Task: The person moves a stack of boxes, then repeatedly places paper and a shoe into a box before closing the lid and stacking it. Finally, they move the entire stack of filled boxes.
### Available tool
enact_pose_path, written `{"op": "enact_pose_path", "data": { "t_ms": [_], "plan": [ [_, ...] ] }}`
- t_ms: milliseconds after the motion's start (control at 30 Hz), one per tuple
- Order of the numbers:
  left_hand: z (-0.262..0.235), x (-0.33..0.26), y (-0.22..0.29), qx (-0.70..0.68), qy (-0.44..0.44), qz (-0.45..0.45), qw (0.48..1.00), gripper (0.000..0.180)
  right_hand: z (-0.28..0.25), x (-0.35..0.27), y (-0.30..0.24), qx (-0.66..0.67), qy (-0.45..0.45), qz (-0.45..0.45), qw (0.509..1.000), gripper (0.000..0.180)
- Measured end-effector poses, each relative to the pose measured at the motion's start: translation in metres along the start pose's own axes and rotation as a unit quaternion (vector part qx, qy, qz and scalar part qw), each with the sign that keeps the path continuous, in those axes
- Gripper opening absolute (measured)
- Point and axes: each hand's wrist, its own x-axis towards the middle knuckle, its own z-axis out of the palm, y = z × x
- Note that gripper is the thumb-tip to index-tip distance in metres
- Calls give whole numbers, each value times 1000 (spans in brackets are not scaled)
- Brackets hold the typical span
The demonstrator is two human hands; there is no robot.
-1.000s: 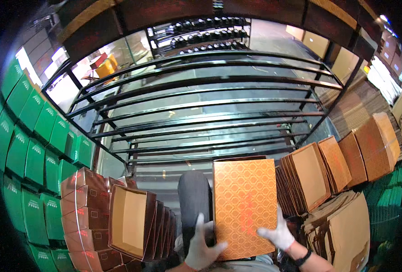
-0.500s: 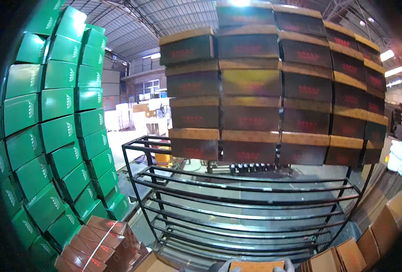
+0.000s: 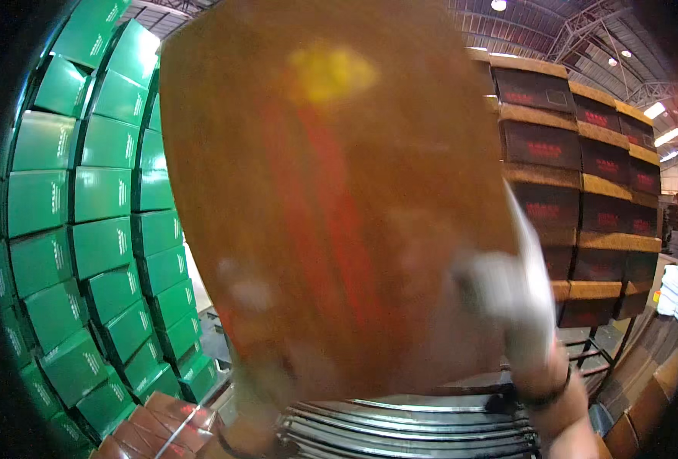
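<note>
A large brown cardboard box (image 3: 400, 191) with blurred red markings and a yellow light patch is raised close in front of me, hiding much of the scene. My right hand (image 3: 503, 294), in a pale glove, grips its lower right side. At the lower left, my left hand (image 3: 266, 371) is on the box too, heavily smeared by motion. Behind the box, to the right, rises the stack of dark boxes with tan lids (image 3: 542, 145). Part of the black metal rack (image 3: 415, 436) shows beneath.
Tall columns of green boxes (image 3: 102, 191) stand on the left. A strapped bundle of brown boxes (image 3: 144, 428) lies at the lower left. More open brown cartons (image 3: 649, 398) line the lower right, near a white wrapped pile (image 3: 677, 294).
The box has come up from the lower edge to fill the middle of the view, with both hands on it. It now covers the left part of the dark stack.
</note>
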Motion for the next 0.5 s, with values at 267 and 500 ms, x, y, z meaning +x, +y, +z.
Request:
{"op": "enact_pose_path", "data": {
  "t_ms": [267, 500],
  "plan": [
    [94, 437, 110, 4, -192, 13, 981, 91, 53, 285, 22, 78, 158, 172, 969, 97],
    [88, 477, -41, 467, -37, 53, 882, 102, -31, 151, 47, -349, -29, 9, 937, 47]
  ]
}}
